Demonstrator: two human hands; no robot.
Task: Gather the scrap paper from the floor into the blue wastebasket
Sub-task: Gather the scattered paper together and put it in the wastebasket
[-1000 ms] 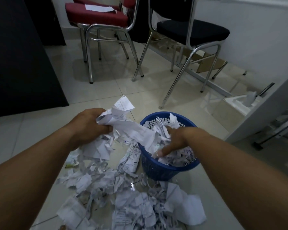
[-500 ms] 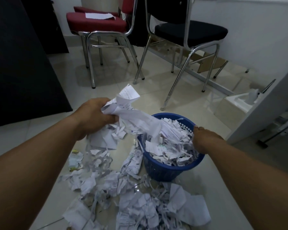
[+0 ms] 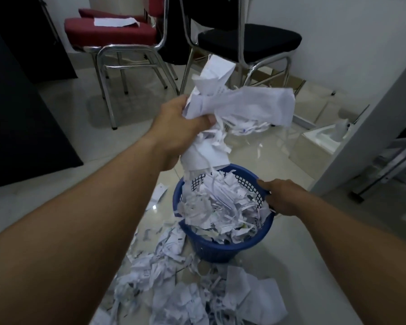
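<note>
Since half a second ago the left hand point(image 3: 183, 127) has lifted its bundle of scrap paper point(image 3: 234, 106) from beside the basket to above its far left rim, while the right hand point(image 3: 284, 198) has kept its place on the right rim. The left hand's fingers and thumb are closed tightly round the middle of the bundle. Crumpled sheets fan out above and to the right of the fist, and torn strips hang down until the lowest ones reach the rim of the blue wastebasket point(image 3: 211, 249). The right hand grips that rim, one finger lying along the inside edge and the others curled over the outside. The one basket stands on the pale tiled floor point(image 3: 56, 202) and is heaped with shredded white paper. More loose scraps point(image 3: 185, 296) lie on the tiles in front of it and to its left, too many and too tangled to count. Several pieces carry small printed lines and dark marks, but none of the print is large or sharp enough to read, and no brand or label can be made out. Two metal-framed chairs stand beyond: a red chair point(image 3: 110, 34) with one white sheet point(image 3: 115, 21) lying on its seat, and a black chair point(image 3: 249, 41) just to its right. At the far right a white box point(image 3: 324, 141) sits on the floor.
</note>
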